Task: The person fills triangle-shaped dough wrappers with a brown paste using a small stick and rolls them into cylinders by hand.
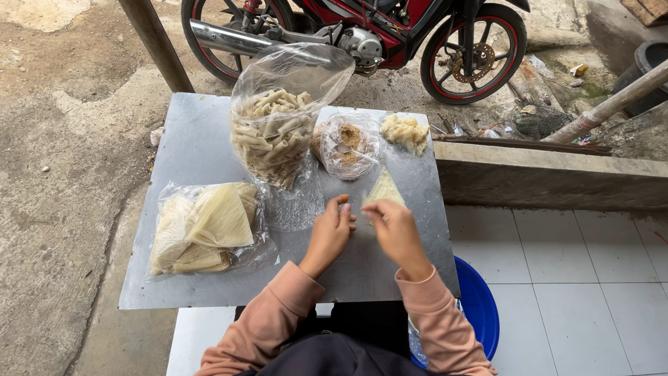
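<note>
On the metal table point(202, 146), my left hand point(330, 230) and my right hand point(393, 226) meet over a pale triangular wrapper point(385, 188), fingers pinched on its lower edge. The wrapper's point faces away from me. Just beyond it lie a small clear bag of brown crumbs point(348, 145) and a heap of pale yellow filling point(406, 131). A tall open plastic bag of tube-shaped pieces point(275, 132) stands at the table's middle. At the near left lies a plastic bag of folded pale wrappers point(205, 226).
A red motorcycle point(362, 35) is parked on the dirt ground beyond the table. A blue basin point(480, 306) sits on the white tiled floor under the table's right corner. A low concrete ledge point(550, 174) runs to the right, and poles lean at both sides.
</note>
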